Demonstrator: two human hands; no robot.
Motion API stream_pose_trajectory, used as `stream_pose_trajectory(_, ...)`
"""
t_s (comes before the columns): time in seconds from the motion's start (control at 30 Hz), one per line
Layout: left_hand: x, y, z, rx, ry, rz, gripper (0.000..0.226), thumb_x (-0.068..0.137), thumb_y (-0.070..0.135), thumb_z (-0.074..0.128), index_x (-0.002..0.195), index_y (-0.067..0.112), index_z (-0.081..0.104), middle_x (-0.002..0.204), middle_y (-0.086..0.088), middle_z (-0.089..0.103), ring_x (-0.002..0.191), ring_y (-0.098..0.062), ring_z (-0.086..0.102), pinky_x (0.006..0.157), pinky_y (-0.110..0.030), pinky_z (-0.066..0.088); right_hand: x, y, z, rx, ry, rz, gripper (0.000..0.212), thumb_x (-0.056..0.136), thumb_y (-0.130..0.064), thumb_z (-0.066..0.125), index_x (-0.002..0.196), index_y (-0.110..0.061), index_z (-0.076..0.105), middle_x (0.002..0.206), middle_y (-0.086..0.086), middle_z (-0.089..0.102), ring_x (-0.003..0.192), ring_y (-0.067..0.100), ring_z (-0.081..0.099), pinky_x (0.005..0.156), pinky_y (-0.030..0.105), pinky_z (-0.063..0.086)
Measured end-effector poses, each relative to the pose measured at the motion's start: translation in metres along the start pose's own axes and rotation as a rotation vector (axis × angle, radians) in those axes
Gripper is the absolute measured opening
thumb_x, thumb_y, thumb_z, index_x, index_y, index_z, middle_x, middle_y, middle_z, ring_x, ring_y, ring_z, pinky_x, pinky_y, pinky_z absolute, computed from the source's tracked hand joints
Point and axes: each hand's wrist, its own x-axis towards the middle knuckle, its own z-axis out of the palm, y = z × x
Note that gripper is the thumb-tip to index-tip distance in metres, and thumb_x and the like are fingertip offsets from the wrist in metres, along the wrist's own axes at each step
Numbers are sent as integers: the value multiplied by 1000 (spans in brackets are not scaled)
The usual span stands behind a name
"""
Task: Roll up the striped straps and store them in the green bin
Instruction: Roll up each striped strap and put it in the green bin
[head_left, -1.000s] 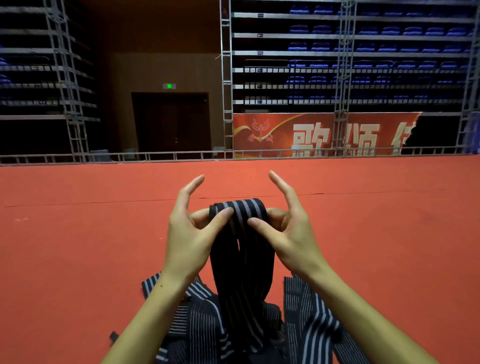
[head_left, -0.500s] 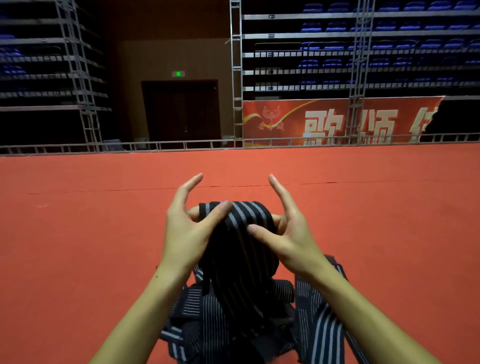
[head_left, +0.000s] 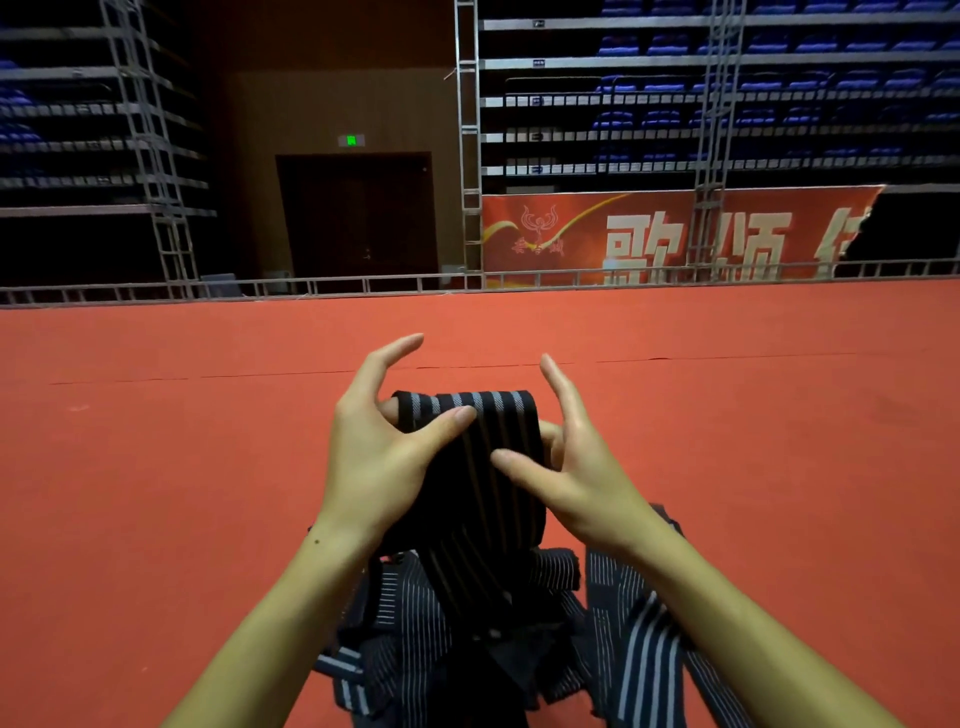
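I hold a partly rolled black strap with grey stripes (head_left: 470, 410) up in front of me, its loose length hanging down between my forearms. My left hand (head_left: 379, 441) pinches the roll from the left, thumb on its front and a finger behind, index finger raised. My right hand (head_left: 566, 462) pinches it from the right, thumb across the front, index finger pointing up. Below lies a heap of more striped straps (head_left: 415, 623) on the floor. No green bin is in view.
A red carpet (head_left: 156, 467) covers the floor all around. A low metal truss rail (head_left: 363, 286) borders its far edge. Behind stand scaffold towers (head_left: 470, 130), a dark doorway (head_left: 358, 213), a red banner (head_left: 675, 234) and tiers of blue seats.
The roll has grown wider as both hands turn it, and the hands have drifted slightly right. The view has tilted a little downward; the hanging strap has shortened.
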Motion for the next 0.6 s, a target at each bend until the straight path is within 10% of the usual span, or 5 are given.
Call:
stream_pose_trajectory(0.23, 15, 19, -15, -131, 67, -29, 68, 89, 10, 87, 145, 32, 57, 86, -15, 82, 84, -29, 83, 79, -40, 69, -29, 31, 0, -29, 54, 44, 110, 96, -3, 78, 169, -38, 4, 84, -2, 76, 78, 16, 74, 80, 33, 58)
stream_pose_trajectory(0.37, 16, 18, -15, -118, 84, -36, 65, 90, 11, 86, 145, 31, 58, 87, -13, 82, 85, -27, 83, 79, -42, 69, -30, 21, 7, -18, 159, -38, 104, 97, -10, 78, 169, -41, 9, 106, 0, 83, 99, 20, 81, 96, 43, 63)
stream_pose_trajectory(0.6, 17, 24, -17, -225, -25, -72, 58, 96, 6, 78, 144, 29, 58, 91, -21, 81, 88, -36, 82, 78, -44, 68, -24, 1, 11, -226, 181, -130, 104, 98, -34, 77, 168, -45, 1, 133, -25, 66, 121, 0, 68, 102, 17, 51)
